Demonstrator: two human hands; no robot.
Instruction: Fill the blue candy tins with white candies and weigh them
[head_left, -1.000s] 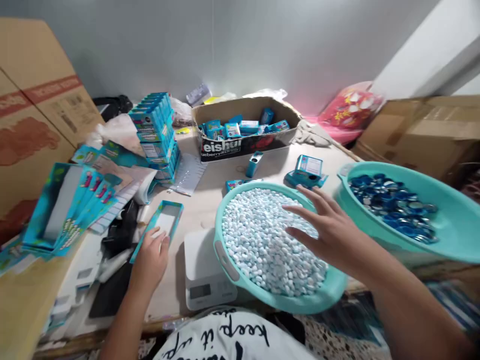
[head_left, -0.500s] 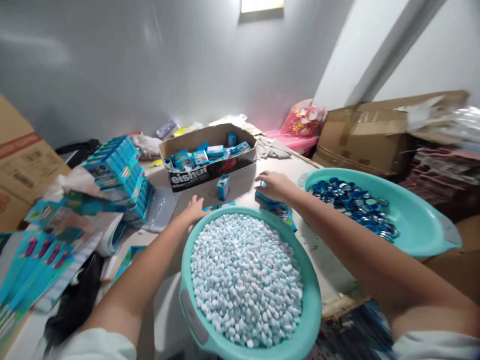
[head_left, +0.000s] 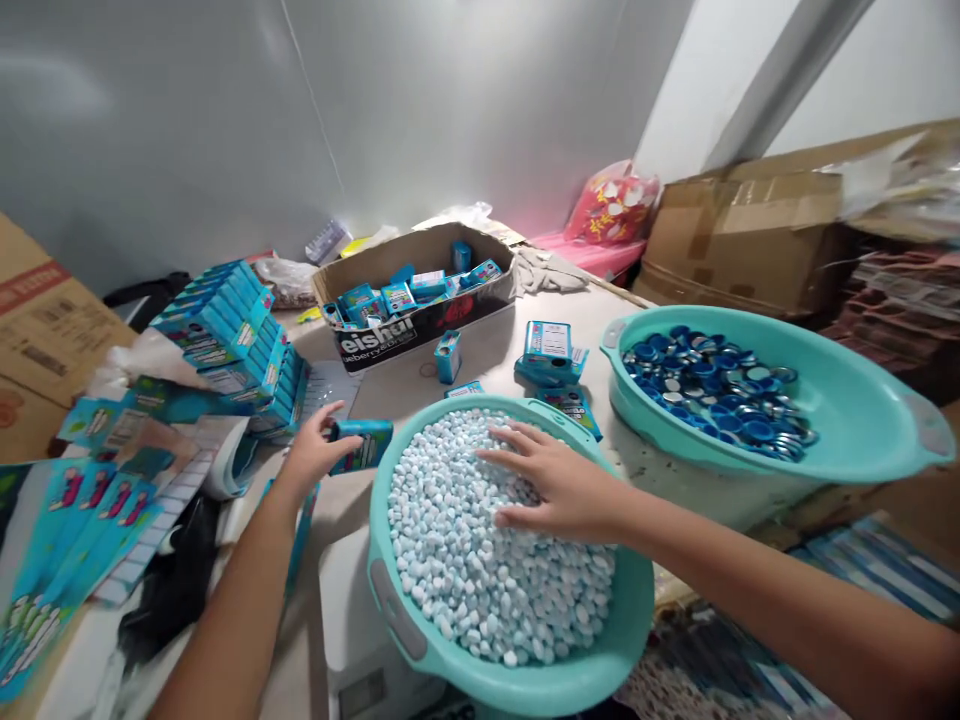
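My left hand grips a small blue candy box just left of the near basin. My right hand lies over the small white and pale-blue candies, its fingers spread and touching them. These candies fill a turquoise basin that stands on a white scale. Behind the basin, several blue boxes lie in a loose pile, and one box stands upright by itself.
A cardboard carton at the back holds more blue boxes. On the right, another turquoise basin contains blue and silver round caps. Stacked blue packs and flat printed sleeves are at left. Brown cartons stand back right.
My left hand has come back leftward, now with a blue box in it. My right hand has left the box pile and come down onto the candies. The view has shifted slightly.
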